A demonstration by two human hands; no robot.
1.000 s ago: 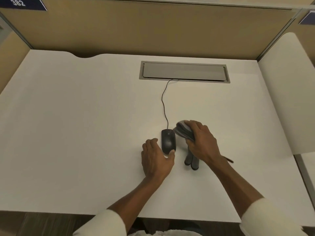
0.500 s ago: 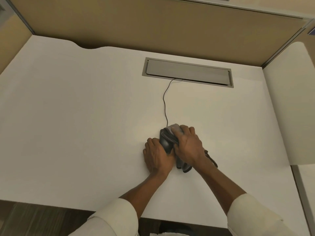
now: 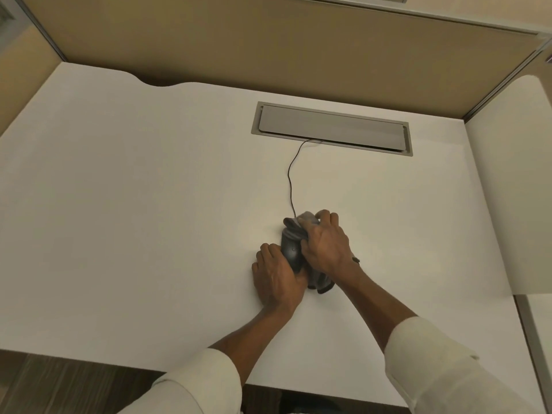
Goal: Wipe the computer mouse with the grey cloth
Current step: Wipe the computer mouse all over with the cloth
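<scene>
A white worktop (image 3: pixel 149 219) fills the head view, walled at the back and sides by tan partition panels (image 3: pixel 268 46), with a grey cable hatch (image 3: pixel 331 128) set into the surface toward the back. A thin black cord (image 3: pixel 290 177) runs from that hatch down to the mouse (image 3: pixel 291 253), which lies on the worktop near the front, right of the middle.

The left hand (image 3: pixel 276 277) is curled against the mouse's left side and near end, fingers pressed together, steadying it. The right hand (image 3: pixel 324 245) lies over the mouse's right side and far end, fingers closed on the grey cloth (image 3: pixel 301 224), which is bunched over the front of the mouse; a loose tail of the cloth hangs out below the wrist onto the worktop.

My judgement is that the wiping is under way: cloth and mouse are in contact, the front end is covered, while the dark back of the mouse is bare. How much has been cleaned cannot be told, so the back and sides likely remain.

Counted: one mouse, one cord, one cloth, one hatch, two hands, two pale sleeves (image 3: pixel 442 366).
</scene>
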